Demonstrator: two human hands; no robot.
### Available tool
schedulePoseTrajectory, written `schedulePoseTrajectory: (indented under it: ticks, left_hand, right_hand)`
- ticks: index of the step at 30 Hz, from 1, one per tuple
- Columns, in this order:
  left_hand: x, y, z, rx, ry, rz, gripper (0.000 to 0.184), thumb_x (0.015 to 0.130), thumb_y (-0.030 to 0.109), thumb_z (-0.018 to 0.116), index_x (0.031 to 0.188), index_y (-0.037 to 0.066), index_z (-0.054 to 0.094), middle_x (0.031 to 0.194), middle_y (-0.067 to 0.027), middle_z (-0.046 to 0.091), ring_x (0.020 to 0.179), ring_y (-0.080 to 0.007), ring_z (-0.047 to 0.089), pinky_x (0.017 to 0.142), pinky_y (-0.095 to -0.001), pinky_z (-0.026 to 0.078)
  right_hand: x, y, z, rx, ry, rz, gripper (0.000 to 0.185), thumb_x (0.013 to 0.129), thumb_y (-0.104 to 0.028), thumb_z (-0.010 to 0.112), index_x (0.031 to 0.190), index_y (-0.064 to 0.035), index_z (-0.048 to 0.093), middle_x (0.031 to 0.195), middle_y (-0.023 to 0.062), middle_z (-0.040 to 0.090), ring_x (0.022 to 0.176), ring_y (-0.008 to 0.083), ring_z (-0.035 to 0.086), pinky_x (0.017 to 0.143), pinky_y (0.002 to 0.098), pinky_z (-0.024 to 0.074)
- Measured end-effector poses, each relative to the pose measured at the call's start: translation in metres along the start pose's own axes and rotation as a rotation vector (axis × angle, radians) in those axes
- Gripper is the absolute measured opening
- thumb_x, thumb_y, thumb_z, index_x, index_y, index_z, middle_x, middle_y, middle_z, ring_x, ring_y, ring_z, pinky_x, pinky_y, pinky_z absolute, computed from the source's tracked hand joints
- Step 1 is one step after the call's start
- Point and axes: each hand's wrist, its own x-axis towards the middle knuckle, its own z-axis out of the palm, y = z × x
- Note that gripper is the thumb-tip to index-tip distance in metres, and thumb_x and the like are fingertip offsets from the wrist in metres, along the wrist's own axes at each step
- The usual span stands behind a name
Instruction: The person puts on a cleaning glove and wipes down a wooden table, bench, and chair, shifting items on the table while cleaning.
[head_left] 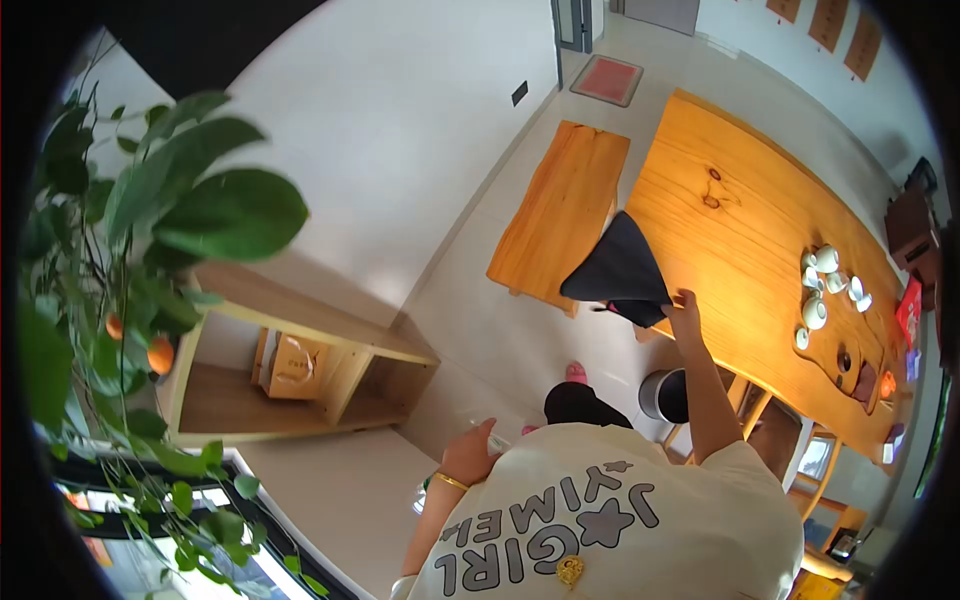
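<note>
Dark cloth (620, 262) hangs in a pointed fold from my right hand (683, 312), whose fingers are closed on its lower right corner beside the wooden table (745, 235). At the lower middle, my left hand (468, 455), with a gold bracelet (450, 481) at the wrist, is held out in front of a pale shirt (620, 520). One finger points away from the others, and I make out nothing gripped. Something clear and shiny shows beside the left wrist, too small to tell.
A wooden bench (565, 205) stands left of the table, which bears a white tea set (815, 312). A bin (660, 395) sits near the table's edge. Shelves (375, 345) with a paper bag (297, 368) and a leafy plant (225, 215) are at left.
</note>
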Motion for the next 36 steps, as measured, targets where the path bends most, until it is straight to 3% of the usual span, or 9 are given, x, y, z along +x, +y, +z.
schedulePoseTrajectory:
  ticks: [1, 4, 7, 9, 10, 13, 23, 29, 36]
  left_hand:
    - [0.009, -0.001, -0.007, 0.033, -0.005, -0.008, 0.065, 0.081, 0.037, 0.066, 0.136, 0.011, 0.044, 0.117, -0.0204, 0.062, 0.104, -0.0379, 0.061, 0.087, -0.046, 0.05]
    - [0.04, -0.018, -0.015, 0.027, 0.039, -0.008, 0.064, 0.081, 0.034, 0.066, 0.137, 0.012, 0.044, 0.117, -0.0182, 0.062, 0.103, -0.0371, 0.061, 0.086, -0.0453, 0.05]
    - [0.068, -0.019, -0.038, -0.037, 0.095, -0.045, 0.064, 0.081, 0.033, 0.067, 0.136, 0.013, 0.044, 0.117, -0.0157, 0.062, 0.103, -0.0363, 0.061, 0.085, -0.0454, 0.05]
    - [0.089, -0.009, -0.062, 0.008, 0.061, -0.089, 0.063, 0.081, 0.032, 0.067, 0.136, 0.012, 0.044, 0.117, -0.0151, 0.062, 0.103, -0.0359, 0.061, 0.085, -0.0455, 0.05]
    - [0.103, -0.004, -0.077, 0.046, 0.031, -0.121, 0.063, 0.08, 0.032, 0.067, 0.135, 0.012, 0.045, 0.117, -0.0145, 0.062, 0.103, -0.0356, 0.061, 0.084, -0.0456, 0.05]
    - [0.145, -0.001, -0.095, 0.154, 0.066, 0.0, 0.062, 0.079, 0.031, 0.068, 0.133, 0.011, 0.045, 0.113, -0.0159, 0.063, 0.1, -0.0356, 0.062, 0.083, -0.0456, 0.051]
    - [0.216, 0.021, -0.136, 0.081, 0.06, -0.138, 0.063, 0.077, 0.031, 0.07, 0.131, 0.01, 0.046, 0.114, -0.016, 0.063, 0.1, -0.0347, 0.062, 0.085, -0.0441, 0.051]
    - [0.241, -0.018, -0.142, -0.164, 0.113, -0.158, 0.063, 0.078, 0.035, 0.069, 0.132, 0.011, 0.047, 0.113, -0.0204, 0.064, 0.104, -0.0388, 0.061, 0.088, -0.0456, 0.049]
    - [0.351, -0.102, -0.14, -0.14, -0.136, -0.063, 0.058, 0.078, 0.038, 0.065, 0.126, 0.009, 0.052, 0.107, -0.025, 0.065, 0.101, -0.0407, 0.062, 0.09, -0.0456, 0.048]
  right_hand:
    - [0.004, 0.008, -0.005, -0.323, 0.103, 0.007, 0.064, 0.076, -0.019, 0.07, 0.131, -0.0011, 0.043, 0.124, 0.0236, 0.053, 0.113, 0.0379, 0.054, 0.097, 0.0447, 0.0431]
    - [0.009, -0.009, 0.008, -0.447, 0.226, 0.068, 0.066, 0.079, -0.025, 0.07, 0.134, -0.0022, 0.042, 0.137, 0.0255, 0.043, 0.127, 0.0425, 0.04, 0.105, 0.0479, 0.0355]
    - [0.03, -0.02, 0.052, -0.488, 0.142, -0.152, 0.072, 0.085, -0.041, 0.061, 0.144, -0.0099, 0.035, 0.149, 0.0252, 0.027, 0.138, 0.0434, 0.026, 0.111, 0.0536, 0.0245]
    - [0.036, -0.058, 0.079, -0.972, -0.125, -0.157, 0.072, 0.089, -0.055, 0.047, 0.15, -0.021, 0.029, 0.155, 0.0242, 0.014, 0.143, 0.0404, 0.015, 0.111, 0.0618, 0.0132]
    - [0.052, -0.059, 0.094, -0.96, -0.079, -0.221, 0.069, 0.09, -0.061, 0.04, 0.149, -0.0276, 0.03, 0.156, 0.023, 0.01, 0.145, 0.0381, 0.012, 0.109, 0.067, 0.0074]
    - [0.103, -0.077, 0.13, -0.917, -0.096, -0.202, 0.067, 0.09, -0.056, 0.043, 0.149, -0.0253, 0.031, 0.157, 0.0216, 0.01, 0.145, 0.037, 0.012, 0.109, 0.0665, 0.0073]
    - [0.252, -0.116, 0.18, -1.015, 0.036, 0.058, 0.062, 0.084, -0.025, 0.046, 0.146, -0.0179, 0.037, 0.159, 0.0142, 0.009, 0.147, 0.0296, 0.009, 0.107, 0.0692, 0.0137]
    - [0.283, -0.129, 0.196, -1.095, 0.089, 0.143, 0.063, 0.085, -0.02, 0.045, 0.147, -0.0152, 0.033, 0.159, 0.016, 0.009, 0.147, 0.0315, 0.011, 0.102, 0.0732, 0.0204]
    - [0.279, -0.111, 0.199, -1.093, 0.143, 0.181, 0.068, 0.084, -0.024, 0.05, 0.149, -0.0247, 0.029, 0.159, 0.0127, 0.009, 0.147, 0.0304, 0.012, 0.109, 0.0637, 0.0185]
